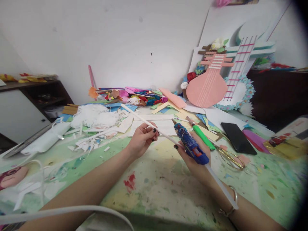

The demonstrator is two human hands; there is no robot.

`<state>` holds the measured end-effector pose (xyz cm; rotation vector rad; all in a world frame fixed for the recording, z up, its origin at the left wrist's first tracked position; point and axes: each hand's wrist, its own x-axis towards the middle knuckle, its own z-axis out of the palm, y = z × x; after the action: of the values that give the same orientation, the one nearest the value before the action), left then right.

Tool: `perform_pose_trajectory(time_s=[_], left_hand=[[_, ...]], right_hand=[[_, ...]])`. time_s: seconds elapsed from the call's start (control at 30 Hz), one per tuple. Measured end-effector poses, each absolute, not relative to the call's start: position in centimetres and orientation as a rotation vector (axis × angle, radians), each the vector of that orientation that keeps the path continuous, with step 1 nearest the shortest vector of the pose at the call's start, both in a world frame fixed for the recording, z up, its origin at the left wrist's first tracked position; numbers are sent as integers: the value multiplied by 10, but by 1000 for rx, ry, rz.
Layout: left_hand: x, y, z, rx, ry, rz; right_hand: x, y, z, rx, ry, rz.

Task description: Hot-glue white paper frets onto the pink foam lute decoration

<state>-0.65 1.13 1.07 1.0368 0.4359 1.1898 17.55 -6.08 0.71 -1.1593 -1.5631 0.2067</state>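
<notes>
My left hand (144, 138) pinches a thin white paper stick (134, 114) between thumb and fingers. The stick slants from upper left down toward my right hand (196, 160), where its lower end meets the thumb area. That hand is closed around a blue hot glue gun (187, 141), its nozzle pointing up and left. A long translucent glue stick (221, 186) sticks out of the gun's back end, over my wrist. Behind the hands lie flat white paper strips (154, 123). Right of the gun is a green-handled knife (203, 137).
Gold-handled scissors (231, 157) and a black phone (238, 138) lie on the right. White paper scraps (90, 141) and shredded paper (96, 117) are heaped on the left. A pink paper lute (207, 86) leans at the back. A white cable (72, 210) crosses the lower left.
</notes>
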Motion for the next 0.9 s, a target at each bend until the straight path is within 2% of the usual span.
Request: perform_pose_trajectory(time_s=[0.23, 0.9], left_hand=[[-8, 14, 13, 1011, 508, 1276], [-11, 23, 10, 924, 408, 1287]], right_hand=[[178, -60, 5, -1219, -1531, 143], [175, -64, 12, -1167, -1630, 242]])
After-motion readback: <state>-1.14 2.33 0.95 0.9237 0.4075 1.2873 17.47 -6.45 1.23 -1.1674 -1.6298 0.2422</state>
